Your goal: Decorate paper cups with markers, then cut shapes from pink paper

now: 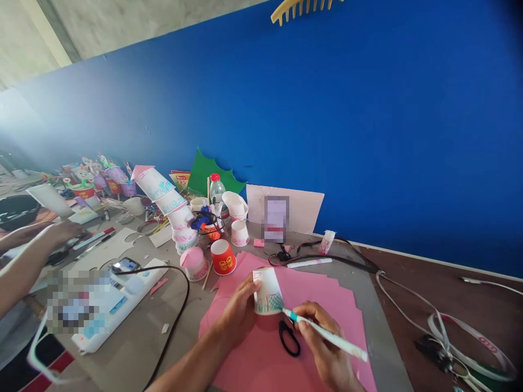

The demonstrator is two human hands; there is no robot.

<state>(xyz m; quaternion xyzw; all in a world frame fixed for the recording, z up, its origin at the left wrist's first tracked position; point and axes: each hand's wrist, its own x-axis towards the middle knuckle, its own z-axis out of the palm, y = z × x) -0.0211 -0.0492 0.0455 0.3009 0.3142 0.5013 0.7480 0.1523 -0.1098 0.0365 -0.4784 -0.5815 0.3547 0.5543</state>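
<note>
My left hand [241, 309] is wrapped around a white paper cup [267, 280] that carries green and pink drawn lines, including a green cross-hatched patch. A white marker with a teal collar [329, 336] sits in the fingers of my right hand [321, 343], its tip at the cup's lower right edge. Both hands are above a stack of pink paper sheets [327, 305]. Beneath the marker lies a pair of scissors, whose black handle loop [290, 338] shows.
A leaning stack of decorated cups [180, 218] rises behind, near a red cup [223, 257] and a pink-topped cup [194, 264]. A black cable [186, 305] crosses the table. At left, another person's arms [24, 256] reach over the table. A blue board [368, 136] stands behind.
</note>
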